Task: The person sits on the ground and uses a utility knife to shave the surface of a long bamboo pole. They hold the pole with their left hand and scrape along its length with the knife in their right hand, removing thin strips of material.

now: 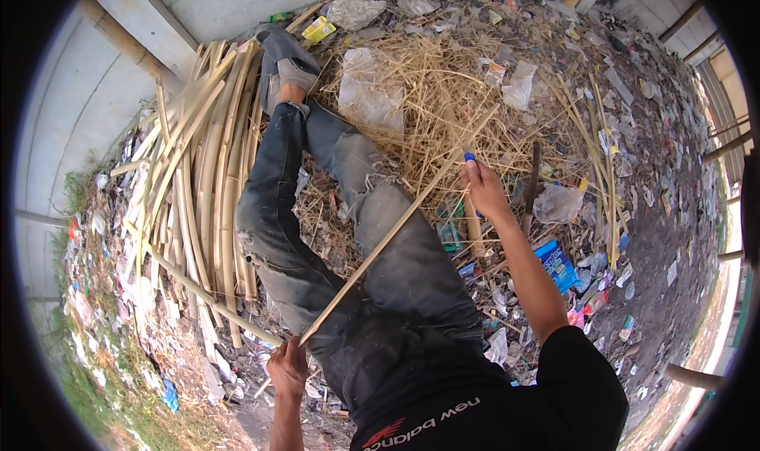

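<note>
A long, thin bamboo strip (pixel 380 249) runs slantwise across my lap, from beside my left hip up to the straw-coloured pile of shavings (pixel 443 95). Its lower part is gripped in my left hand (pixel 287 366), fingers closed round it. My right hand (pixel 484 188) is closed around a blue-handled tool (pixel 469 157) close to the strip's far part; the working end is too small to make out. A thicker bamboo piece (pixel 473 233) lies beneath my right hand.
To my left lies a large stack of split bamboo lengths (pixel 210 182). More thin strips (pixel 606 174) rest on the right. Plastic litter, including a blue wrapper (pixel 558 266), covers the ground. A pale panel wall (pixel 79 95) with a bamboo post (pixel 127 36) stands at the far left.
</note>
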Tool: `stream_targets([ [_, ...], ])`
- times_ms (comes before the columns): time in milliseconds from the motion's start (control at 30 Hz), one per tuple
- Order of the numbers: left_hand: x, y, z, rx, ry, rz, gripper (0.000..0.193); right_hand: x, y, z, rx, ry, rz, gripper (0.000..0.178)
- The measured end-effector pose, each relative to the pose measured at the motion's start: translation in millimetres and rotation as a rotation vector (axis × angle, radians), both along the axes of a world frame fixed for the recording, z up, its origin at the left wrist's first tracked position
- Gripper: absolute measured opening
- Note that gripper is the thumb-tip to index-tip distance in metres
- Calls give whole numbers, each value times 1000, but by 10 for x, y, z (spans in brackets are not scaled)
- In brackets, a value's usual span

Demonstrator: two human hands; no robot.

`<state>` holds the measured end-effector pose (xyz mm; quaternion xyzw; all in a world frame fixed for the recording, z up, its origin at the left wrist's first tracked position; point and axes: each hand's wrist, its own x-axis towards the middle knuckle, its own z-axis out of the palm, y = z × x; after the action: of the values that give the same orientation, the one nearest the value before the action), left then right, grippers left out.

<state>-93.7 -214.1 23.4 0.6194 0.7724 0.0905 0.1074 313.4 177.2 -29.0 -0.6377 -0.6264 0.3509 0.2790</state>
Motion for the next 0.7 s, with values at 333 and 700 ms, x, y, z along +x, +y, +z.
stream_targets([
  [333,-103,26,-19,55,-12,-129,18,-3,133,225,-8,-198,22,53],
  [700,-159,115,-31,74,-23,-184,20,-34,15,-57,-46,-121,28,63],
])
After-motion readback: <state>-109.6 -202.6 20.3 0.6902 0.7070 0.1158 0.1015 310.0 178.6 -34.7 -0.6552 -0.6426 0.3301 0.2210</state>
